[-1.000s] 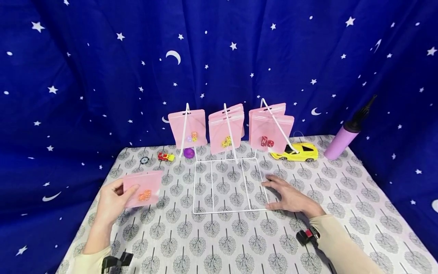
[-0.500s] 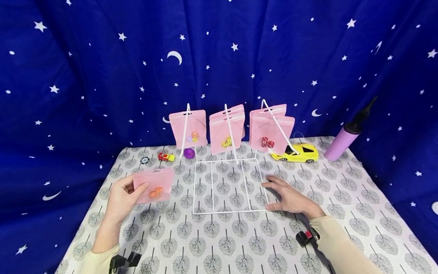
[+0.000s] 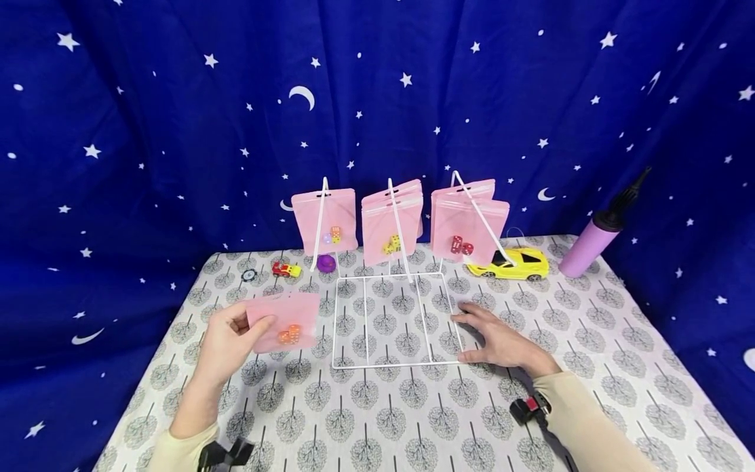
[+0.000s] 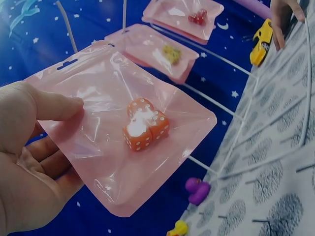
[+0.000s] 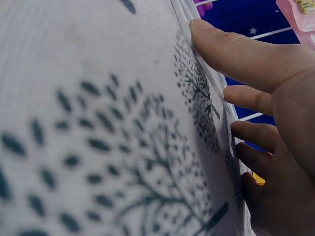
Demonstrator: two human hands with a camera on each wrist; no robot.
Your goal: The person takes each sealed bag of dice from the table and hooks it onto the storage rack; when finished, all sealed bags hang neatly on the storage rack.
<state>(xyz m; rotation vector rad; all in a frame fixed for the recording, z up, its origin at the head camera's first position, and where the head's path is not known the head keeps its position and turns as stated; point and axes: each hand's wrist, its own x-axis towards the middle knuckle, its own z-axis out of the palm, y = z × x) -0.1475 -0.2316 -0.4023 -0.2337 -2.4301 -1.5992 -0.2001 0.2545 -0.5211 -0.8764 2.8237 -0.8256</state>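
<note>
My left hand [image 3: 227, 344] pinches a small pink zip bag [image 3: 303, 308] at its left edge, thumb in front. Orange dice [image 4: 145, 128] show through the bag, which is held above the table, left of a white wire display rack [image 3: 366, 321]. Pink bags hang on the rack's three sloping hooks: one with mixed dice [image 3: 307, 216] on the left, several with yellow dice [image 3: 392, 244] in the middle, and some with red dice [image 3: 462, 245] on the right. My right hand [image 3: 495, 337] rests at the right side of the rack's base, fingers spread and relaxed.
Behind the rack's right side is a yellow toy car [image 3: 527, 263], with a purple hand pump [image 3: 590, 246] farther right. A purple toy duck [image 4: 198, 191], a red and yellow toy car [image 3: 286, 269] and a small round dark item [image 3: 249, 276] lie at the back left.
My left hand has moved to the right with the bag of orange dice, closer to the rack. The right hand has stayed in place.
</note>
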